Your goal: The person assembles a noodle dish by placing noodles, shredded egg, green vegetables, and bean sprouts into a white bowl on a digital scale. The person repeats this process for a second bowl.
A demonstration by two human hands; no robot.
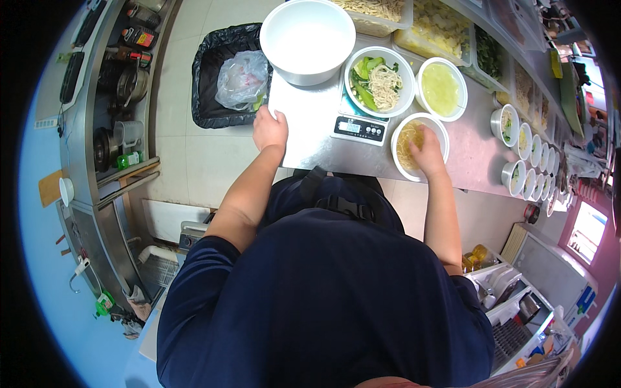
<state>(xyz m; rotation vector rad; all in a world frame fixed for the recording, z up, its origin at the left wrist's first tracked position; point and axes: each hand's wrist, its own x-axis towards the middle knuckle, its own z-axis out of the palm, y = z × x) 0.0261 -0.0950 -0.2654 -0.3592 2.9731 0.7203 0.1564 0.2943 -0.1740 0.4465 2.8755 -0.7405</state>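
My right hand (428, 151) reaches into a white plastic bowl (444, 140) of thin yellow shreds (405, 140) at the table's front edge. Its fingertips are down among the shreds, so what they pinch is hidden. At the left edge of the steel table (310, 131), my left hand (270, 128) rests with curled fingers and the thumb up. A digital kitchen scale (360, 130) lies between my hands. On it stands a white bowl (350, 80) holding green leafy vegetables (365, 92) and pale shredded strips (385, 87). Behind my right hand is a bowl of pale green pieces (440, 89).
A large white tub (308, 41) stands at the table's back left. Left of the table is a bin with a black liner (204, 92) and a plastic bag (241, 80). Food containers (436, 29) line the back; several filled bowls (507, 125) stand in rows at right.
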